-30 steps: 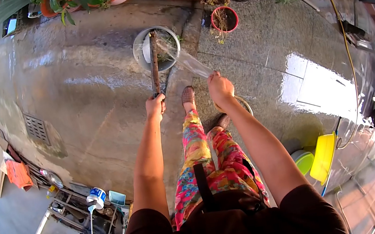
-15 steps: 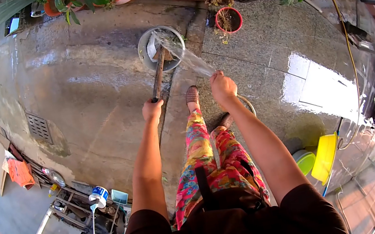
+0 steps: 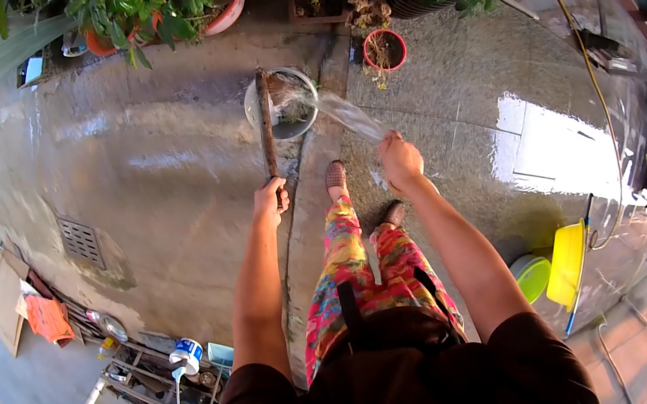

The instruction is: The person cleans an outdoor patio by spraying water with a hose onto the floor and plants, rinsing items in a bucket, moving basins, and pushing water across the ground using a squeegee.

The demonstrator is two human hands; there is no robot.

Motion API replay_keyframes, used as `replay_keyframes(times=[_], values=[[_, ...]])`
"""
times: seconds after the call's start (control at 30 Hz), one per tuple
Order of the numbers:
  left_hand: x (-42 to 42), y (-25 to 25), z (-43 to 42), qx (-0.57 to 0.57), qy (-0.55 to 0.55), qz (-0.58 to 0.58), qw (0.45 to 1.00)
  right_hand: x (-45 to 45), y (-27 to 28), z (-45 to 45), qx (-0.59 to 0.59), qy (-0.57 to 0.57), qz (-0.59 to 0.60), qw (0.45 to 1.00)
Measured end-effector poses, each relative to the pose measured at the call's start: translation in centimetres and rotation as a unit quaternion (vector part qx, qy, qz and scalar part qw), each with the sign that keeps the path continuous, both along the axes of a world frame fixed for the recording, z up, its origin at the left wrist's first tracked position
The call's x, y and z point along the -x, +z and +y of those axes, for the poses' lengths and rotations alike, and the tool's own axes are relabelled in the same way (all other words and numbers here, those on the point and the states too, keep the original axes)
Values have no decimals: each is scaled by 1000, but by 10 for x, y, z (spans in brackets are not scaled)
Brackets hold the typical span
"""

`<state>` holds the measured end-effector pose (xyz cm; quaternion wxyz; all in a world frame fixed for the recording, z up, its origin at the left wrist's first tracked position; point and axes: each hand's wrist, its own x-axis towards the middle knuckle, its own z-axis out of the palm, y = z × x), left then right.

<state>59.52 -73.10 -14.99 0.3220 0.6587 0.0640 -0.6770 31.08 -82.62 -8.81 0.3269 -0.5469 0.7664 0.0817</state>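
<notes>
My left hand (image 3: 271, 201) is wrapped round the lower end of a long wooden-handled tool (image 3: 267, 130). The shaft points away from me, and its far end lies over the left side of a round bucket (image 3: 249, 111). A brownish part beside that end may be the tool's head; splashing water blurs it. My right hand (image 3: 401, 160) is closed on a water hose, mostly hidden by the fingers. From it a jet of water (image 3: 350, 117) runs up and left into the bucket.
Potted plants (image 3: 177, 7) line the far side, with a small red pot (image 3: 385, 50) right of the bucket. A yellow basin (image 3: 567, 267) and a green basin (image 3: 533, 277) stand at my right. A floor drain (image 3: 81, 242) and a cluttered rack (image 3: 155, 374) are at left.
The tool's far end has swung left and away, from inside the bucket to over its left side. My right hand has shifted slightly right and nearer me; water still flows.
</notes>
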Motion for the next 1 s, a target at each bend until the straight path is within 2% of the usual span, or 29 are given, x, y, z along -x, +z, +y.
replay_keyframes(times=[0.13,0.27,0.3,0.5,0.6,0.73,0.8,0.87,1.0], values=[[-5,28,-7,33,-11,-23,999,46,25,-7,3,-57,1,998],[-20,51,-9,97,-45,-157,982,111,67,-3,156,-167,-33,973],[-24,58,-12,81,-72,-203,973,126,87,-4,159,-188,-33,969],[-19,120,-27,69,-179,-283,940,208,179,4,251,-262,-5,932],[-7,138,-28,72,-219,-311,922,240,202,10,319,-263,25,910],[13,148,-31,56,-275,-316,906,251,221,20,286,-294,0,912],[27,154,-32,52,-301,-300,904,242,227,27,207,-283,8,936],[49,166,-38,44,-331,-291,896,242,214,36,223,-251,-8,942],[96,181,-44,38,-376,-303,875,267,237,25,258,-297,-47,918]])
